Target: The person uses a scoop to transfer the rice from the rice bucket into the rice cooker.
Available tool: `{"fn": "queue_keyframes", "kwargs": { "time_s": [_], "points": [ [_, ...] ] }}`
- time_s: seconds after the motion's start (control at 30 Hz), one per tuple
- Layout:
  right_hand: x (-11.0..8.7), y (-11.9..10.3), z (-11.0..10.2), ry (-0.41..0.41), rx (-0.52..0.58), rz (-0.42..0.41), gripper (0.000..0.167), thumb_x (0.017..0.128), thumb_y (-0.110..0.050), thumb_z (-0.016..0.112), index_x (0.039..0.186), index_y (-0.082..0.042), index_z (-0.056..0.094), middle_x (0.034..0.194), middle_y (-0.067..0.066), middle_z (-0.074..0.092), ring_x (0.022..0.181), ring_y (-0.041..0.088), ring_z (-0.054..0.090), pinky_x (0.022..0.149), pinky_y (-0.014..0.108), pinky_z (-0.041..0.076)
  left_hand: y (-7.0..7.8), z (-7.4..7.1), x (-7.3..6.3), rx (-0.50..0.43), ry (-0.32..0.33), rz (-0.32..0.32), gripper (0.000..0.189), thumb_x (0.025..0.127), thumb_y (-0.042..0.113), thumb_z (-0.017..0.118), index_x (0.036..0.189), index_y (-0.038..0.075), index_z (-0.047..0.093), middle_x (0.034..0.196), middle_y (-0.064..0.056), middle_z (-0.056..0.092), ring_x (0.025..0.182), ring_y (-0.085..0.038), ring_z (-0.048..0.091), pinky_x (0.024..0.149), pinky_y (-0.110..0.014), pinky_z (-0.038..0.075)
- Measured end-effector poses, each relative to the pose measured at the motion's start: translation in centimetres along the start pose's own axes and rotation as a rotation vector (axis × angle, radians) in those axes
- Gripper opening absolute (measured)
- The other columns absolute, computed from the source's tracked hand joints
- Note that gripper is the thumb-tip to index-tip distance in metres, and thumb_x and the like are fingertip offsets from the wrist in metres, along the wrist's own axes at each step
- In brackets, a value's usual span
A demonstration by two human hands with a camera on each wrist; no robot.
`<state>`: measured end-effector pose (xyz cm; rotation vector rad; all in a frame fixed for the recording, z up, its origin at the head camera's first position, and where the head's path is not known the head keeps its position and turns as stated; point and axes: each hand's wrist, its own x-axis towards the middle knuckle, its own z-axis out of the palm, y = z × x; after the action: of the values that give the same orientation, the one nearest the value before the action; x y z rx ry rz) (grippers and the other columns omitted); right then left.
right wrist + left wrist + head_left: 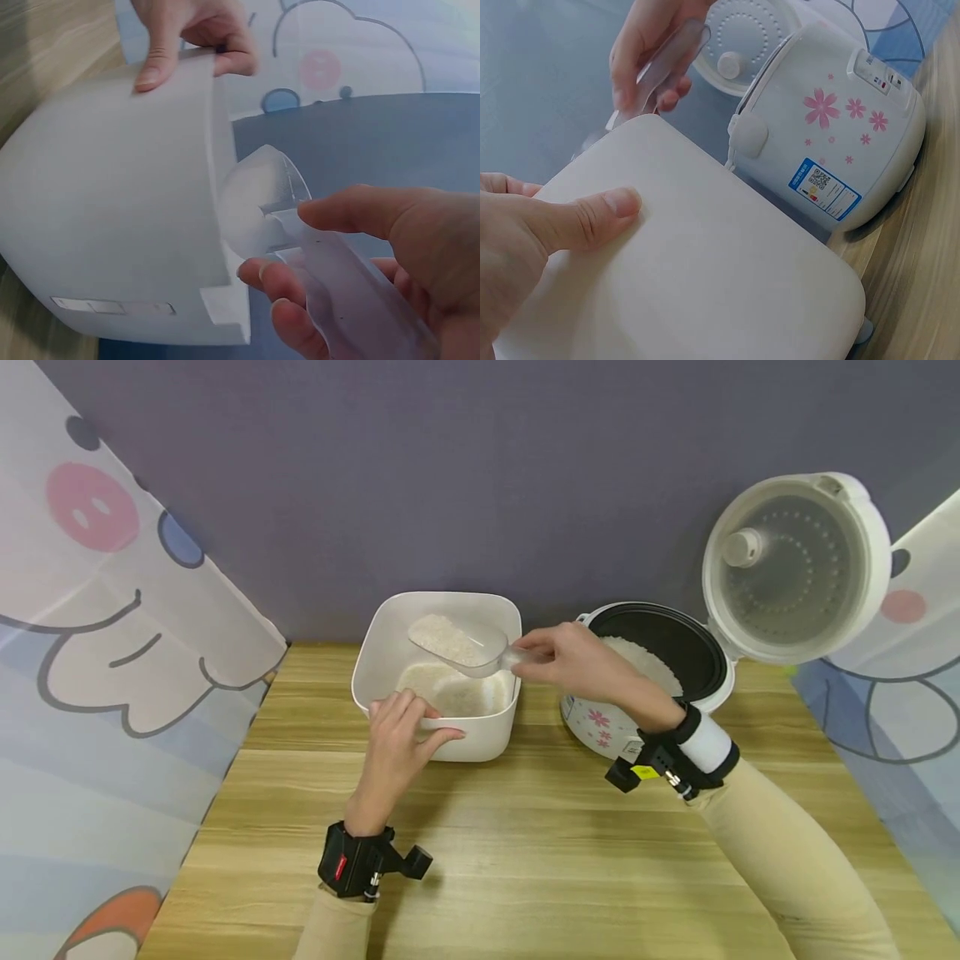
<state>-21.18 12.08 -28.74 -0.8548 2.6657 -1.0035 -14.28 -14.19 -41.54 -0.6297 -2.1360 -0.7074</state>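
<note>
A clear plastic scoop with white rice in its bowl hangs over the white rice bin. My right hand grips the scoop by its handle, which shows close up in the right wrist view. Loose rice lies in the bottom of the bin. At the bin's near left edge my left hand holds the rim, thumb on the outer wall and fingers over the inside. In the left wrist view that thumb presses flat against the bin's side.
To the right stands a white rice cooker with pink flowers, its lid raised. White rice sits inside its dark pot, partly behind my right forearm. A grey wall rises behind the wooden table.
</note>
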Motion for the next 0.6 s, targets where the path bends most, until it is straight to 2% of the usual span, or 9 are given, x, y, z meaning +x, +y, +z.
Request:
{"fn": "queue_keyframes", "kwargs": {
  "time_s": [0.1, 0.4, 0.6],
  "points": [
    [-0.8, 0.2, -0.7, 0.005, 0.003, 0.02, 0.036, 0.098, -0.021, 0.07, 0.127, 0.0, 0.07, 0.112, 0.013, 0.077, 0.101, 0.025, 0.073, 0.087, 0.044, 0.056, 0.0, 0.0, -0.1, 0.003, 0.001, -0.005, 0.05, 0.056, 0.029, 0.093, 0.083, 0.005, 0.058, 0.078, -0.004, 0.052, 0.071, -0.026, 0.051, 0.074, -0.042, 0.03],
    [-3.6, 0.5, -3.2, 0.021, -0.05, 0.089, 0.038, 0.099, -0.028, 0.07, 0.129, -0.005, 0.07, 0.103, 0.007, 0.078, 0.093, 0.019, 0.072, 0.083, 0.04, 0.054, -0.2, 0.0, -0.2, 0.004, 0.021, 0.01, 0.052, 0.053, 0.029, 0.092, 0.083, 0.004, 0.058, 0.077, -0.005, 0.053, 0.07, -0.025, 0.05, 0.073, -0.041, 0.029],
    [-5.6, 1.1, -4.6, 0.045, -0.095, 0.15, 0.042, 0.099, -0.037, 0.069, 0.132, -0.01, 0.07, 0.108, 0.006, 0.076, 0.096, 0.018, 0.071, 0.086, 0.042, 0.052, -0.2, 0.0, -0.2, 0.006, 0.018, 0.011, 0.051, 0.055, 0.029, 0.092, 0.084, 0.004, 0.058, 0.077, -0.005, 0.053, 0.069, -0.024, 0.05, 0.073, -0.041, 0.029]
  ]
}}
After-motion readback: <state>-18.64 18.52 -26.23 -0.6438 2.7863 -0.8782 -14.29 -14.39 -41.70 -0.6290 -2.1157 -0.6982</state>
